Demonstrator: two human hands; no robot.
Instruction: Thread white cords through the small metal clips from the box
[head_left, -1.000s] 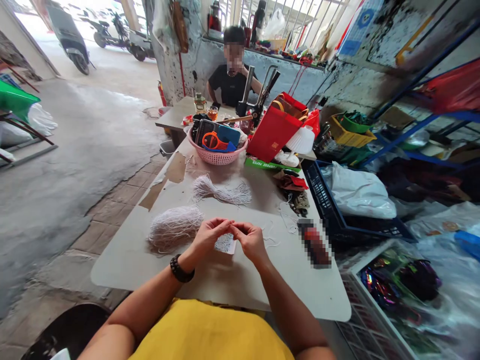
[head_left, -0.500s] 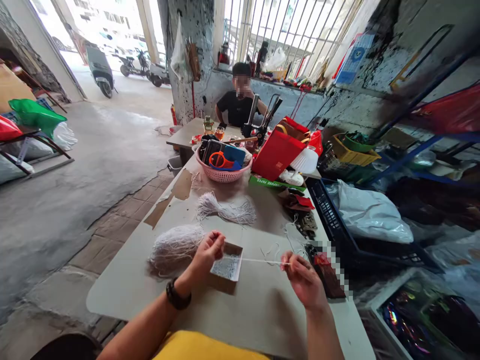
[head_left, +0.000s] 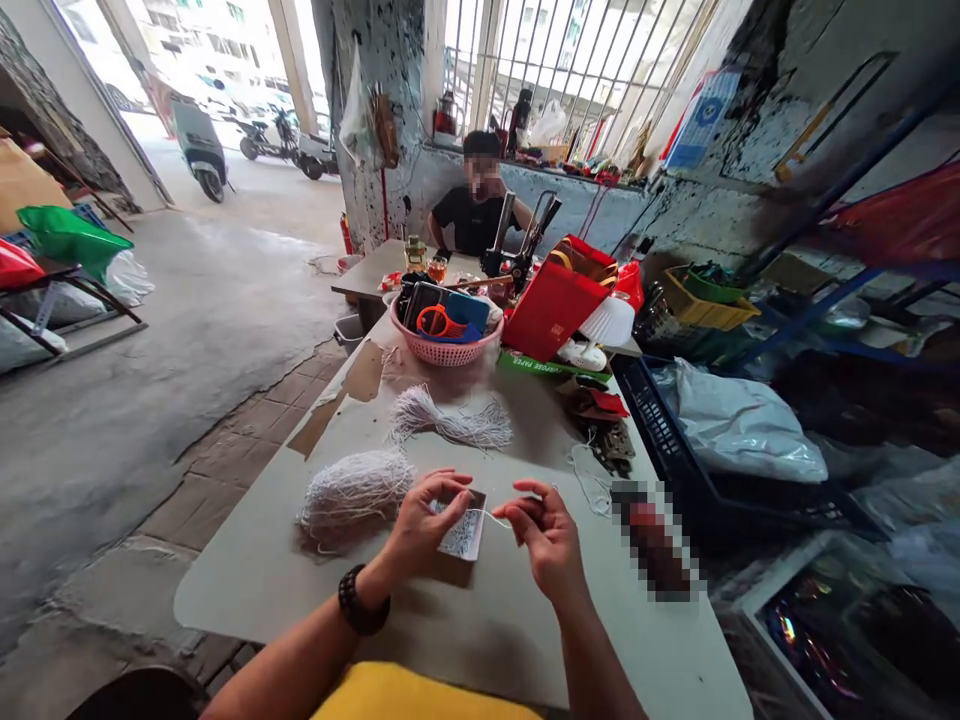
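Observation:
A short length of white string [head_left: 491,516] runs between my two hands, above a small open cardboard box [head_left: 469,545] holding many tiny pale pieces. My left hand [head_left: 433,515] pinches one end near the box, partly covering it. On the other end, my right hand [head_left: 541,530] has its thumb and fingertips closed. Left of the box lies a thick bundle of white strings [head_left: 352,495]. Farther back on the table, a second white string bundle [head_left: 450,416] is gathered at its middle.
A pink basket [head_left: 448,350] with orange-handled scissors and other items stands at the table's far end, beside a red paper bag [head_left: 559,300]. Loose string [head_left: 592,485] lies at the right. A dark blue crate [head_left: 660,430] adjoins the right edge. A person [head_left: 480,210] sits beyond.
My right hand has moved left, toward my left hand. The string, taut and straight before, now hangs slack and shorter between them. My left hand has shifted slightly right, its fingers more extended.

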